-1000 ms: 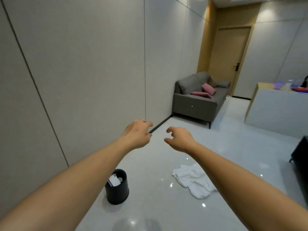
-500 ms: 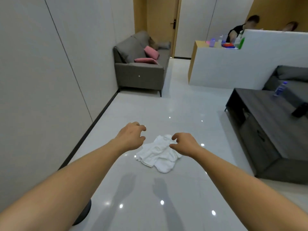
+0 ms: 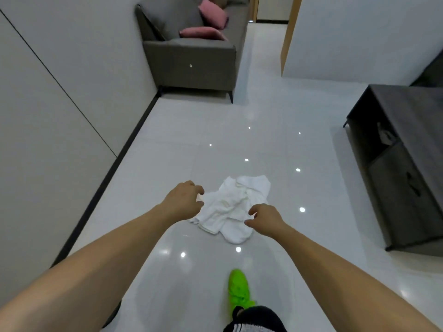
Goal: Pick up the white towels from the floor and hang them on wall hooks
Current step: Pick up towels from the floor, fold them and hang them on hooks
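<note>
Grey panelled wall [image 3: 60,97] on the left, and the left hand [image 3: 183,200] reaches out with fingers loosely curled and empty, at the near-left edge of the crumpled white towel [image 3: 233,209] lying on the glossy white tiled floor [image 3: 287,144]. The right hand [image 3: 266,220] hovers at the towel's near-right side, fingers half open, gripping nothing. A bright green shoe [image 3: 238,289] steps below, dark grey low cabinet [image 3: 407,152] far right.

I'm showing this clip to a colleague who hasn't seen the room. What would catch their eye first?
Most likely the crumpled white towels lying on the glossy floor at the middle, with the left hand and right hand reaching out on either side of them, fingers spread and empty. Next, the bright green shoe at the bottom, and the pink cushions on the grey sofa against the wall at the top.
</note>
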Action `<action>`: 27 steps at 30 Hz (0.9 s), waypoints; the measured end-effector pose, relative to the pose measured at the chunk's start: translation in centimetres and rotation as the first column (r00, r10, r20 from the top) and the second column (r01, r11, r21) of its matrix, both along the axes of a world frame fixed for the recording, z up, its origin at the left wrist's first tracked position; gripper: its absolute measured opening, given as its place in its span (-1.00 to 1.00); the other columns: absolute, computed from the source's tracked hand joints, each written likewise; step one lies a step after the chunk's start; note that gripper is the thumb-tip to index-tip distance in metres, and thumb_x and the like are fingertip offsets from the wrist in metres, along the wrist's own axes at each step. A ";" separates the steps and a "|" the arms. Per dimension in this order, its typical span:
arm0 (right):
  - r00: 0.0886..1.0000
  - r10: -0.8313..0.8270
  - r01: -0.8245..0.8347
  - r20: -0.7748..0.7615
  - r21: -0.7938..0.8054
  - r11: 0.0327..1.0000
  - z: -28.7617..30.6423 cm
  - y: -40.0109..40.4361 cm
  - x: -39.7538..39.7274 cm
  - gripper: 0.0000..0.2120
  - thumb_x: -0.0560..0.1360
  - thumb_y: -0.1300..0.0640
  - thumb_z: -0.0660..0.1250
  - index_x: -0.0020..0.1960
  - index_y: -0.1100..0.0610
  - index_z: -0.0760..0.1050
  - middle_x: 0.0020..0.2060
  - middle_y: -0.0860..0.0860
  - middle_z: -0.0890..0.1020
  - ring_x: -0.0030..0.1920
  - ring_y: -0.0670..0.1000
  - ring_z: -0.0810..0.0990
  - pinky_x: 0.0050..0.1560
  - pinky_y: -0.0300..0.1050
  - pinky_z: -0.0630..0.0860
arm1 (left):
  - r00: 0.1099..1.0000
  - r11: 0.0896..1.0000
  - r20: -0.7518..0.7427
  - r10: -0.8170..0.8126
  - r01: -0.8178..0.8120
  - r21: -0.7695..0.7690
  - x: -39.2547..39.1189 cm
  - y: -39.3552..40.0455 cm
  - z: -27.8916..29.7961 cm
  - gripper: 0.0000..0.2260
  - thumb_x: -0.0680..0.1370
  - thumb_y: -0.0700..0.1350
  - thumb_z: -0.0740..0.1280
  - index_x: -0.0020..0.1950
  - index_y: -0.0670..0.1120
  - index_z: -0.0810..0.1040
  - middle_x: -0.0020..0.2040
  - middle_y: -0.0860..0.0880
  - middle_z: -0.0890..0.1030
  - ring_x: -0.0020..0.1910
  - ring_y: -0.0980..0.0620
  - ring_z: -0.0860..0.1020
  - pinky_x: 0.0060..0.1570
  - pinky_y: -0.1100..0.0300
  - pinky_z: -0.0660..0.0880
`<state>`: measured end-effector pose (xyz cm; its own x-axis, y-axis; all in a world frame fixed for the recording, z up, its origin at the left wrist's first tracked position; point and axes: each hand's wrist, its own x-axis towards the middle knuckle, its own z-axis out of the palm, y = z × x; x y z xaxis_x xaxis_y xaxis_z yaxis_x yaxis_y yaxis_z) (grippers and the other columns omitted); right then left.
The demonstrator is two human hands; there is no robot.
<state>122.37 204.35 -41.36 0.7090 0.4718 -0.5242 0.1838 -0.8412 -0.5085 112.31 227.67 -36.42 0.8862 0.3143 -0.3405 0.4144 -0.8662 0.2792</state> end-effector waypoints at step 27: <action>0.872 -0.296 0.187 -0.389 -0.292 0.938 -52.6 17.5 5.3 -0.76 0.48 0.00 0.35 0.09 0.05 0.62 0.06 0.03 0.66 0.13 0.07 0.57 0.04 -0.17 0.41 | 0.848 0.853 -0.504 0.166 -0.380 -0.358 11.3 13.0 -53.6 -0.68 0.53 -0.02 0.37 0.26 -0.04 0.56 0.15 -0.05 0.58 0.08 -0.03 0.54 0.13 0.15 0.45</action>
<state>127.67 221.88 -93.97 0.4702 0.1374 -0.8718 -0.2269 -0.9358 -0.2698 123.62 240.62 -90.07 0.5056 0.2469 -0.8267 0.7839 -0.5317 0.3206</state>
